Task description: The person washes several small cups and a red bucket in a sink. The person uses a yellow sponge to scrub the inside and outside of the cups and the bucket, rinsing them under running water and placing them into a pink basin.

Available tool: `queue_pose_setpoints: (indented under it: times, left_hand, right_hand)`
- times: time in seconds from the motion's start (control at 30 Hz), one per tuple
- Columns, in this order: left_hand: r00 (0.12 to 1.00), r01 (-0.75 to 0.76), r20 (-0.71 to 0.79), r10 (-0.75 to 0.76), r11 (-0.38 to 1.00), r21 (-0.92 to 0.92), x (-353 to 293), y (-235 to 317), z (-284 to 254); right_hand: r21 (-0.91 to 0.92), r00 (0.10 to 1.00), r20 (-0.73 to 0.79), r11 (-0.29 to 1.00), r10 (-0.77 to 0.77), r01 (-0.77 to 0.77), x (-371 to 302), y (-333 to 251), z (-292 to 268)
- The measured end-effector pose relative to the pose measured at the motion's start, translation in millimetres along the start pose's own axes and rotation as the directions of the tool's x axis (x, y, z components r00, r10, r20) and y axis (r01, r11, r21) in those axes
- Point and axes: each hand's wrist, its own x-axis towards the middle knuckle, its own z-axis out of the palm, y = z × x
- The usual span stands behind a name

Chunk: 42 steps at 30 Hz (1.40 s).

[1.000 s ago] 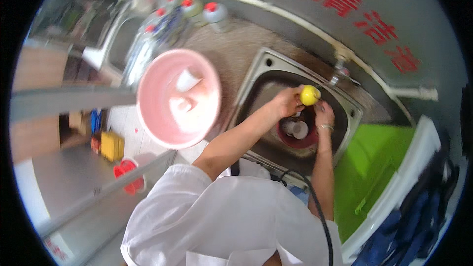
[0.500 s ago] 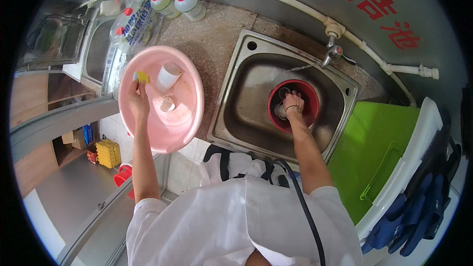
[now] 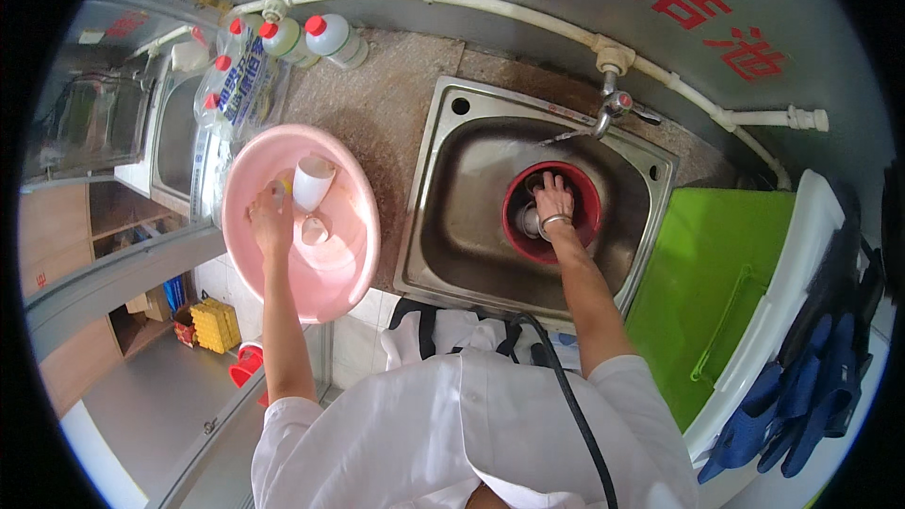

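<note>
My left hand [image 3: 271, 215] is inside the pink basin [image 3: 349, 287], its fingers closed around a small white-and-yellow cup [image 3: 286, 181] that they mostly hide. Beside it lie a tall white cup [image 3: 311, 183] and a smaller white cup [image 3: 313, 230]. In the steel sink [image 3: 462, 226] stands a red bucket [image 3: 592, 217]. My right hand [image 3: 556, 201] reaches down into this bucket, fingers apart near the rim of a cup; its fingertips are partly hidden. A clear glass cup [image 3: 530, 221] sits in the bucket beside that hand.
A tap [image 3: 615, 108] runs a thin stream into the sink. Bottles with red caps [image 3: 335, 40] stand behind the basin. A green board [image 3: 712, 283] lies right of the sink, with blue slippers [image 3: 801, 396] beyond. A black cable [image 3: 580, 396] hangs across my front.
My left hand has lowered the white-and-yellow cup deeper into the basin, near the white cups. My right hand has shifted inside the bucket, its fingers spreading. The whole view has tilted slightly.
</note>
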Motion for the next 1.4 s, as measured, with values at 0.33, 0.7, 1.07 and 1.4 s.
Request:
queue_pose_setpoints:
  times: [0.33, 0.7, 1.07, 1.4]
  left_hand:
    - [0.913, -0.186, 0.044, 0.406, 0.509, -0.841, -18, 203, -54]
    - [0.214, 0.803, 0.565, 0.796, 0.186, -0.567, 2, 425, 43]
    - [0.488, 0.678, 0.505, 0.712, 0.054, -0.733, -8, 388, 49]
    - [0.671, 0.308, 0.315, 0.671, 0.134, -0.942, -61, 388, 20]
  right_hand:
    - [0.886, 0.844, 0.438, -0.305, 0.308, -0.349, -19, 33, -124]
    - [0.955, 0.944, -0.12, 0.294, 0.308, 0.026, 6, 38, -183]
    - [0.831, 0.681, 0.344, -0.547, 0.646, 0.098, 15, 29, -185]
    - [0.949, 0.956, 0.12, -0.314, 0.269, -0.031, 53, 25, -140]
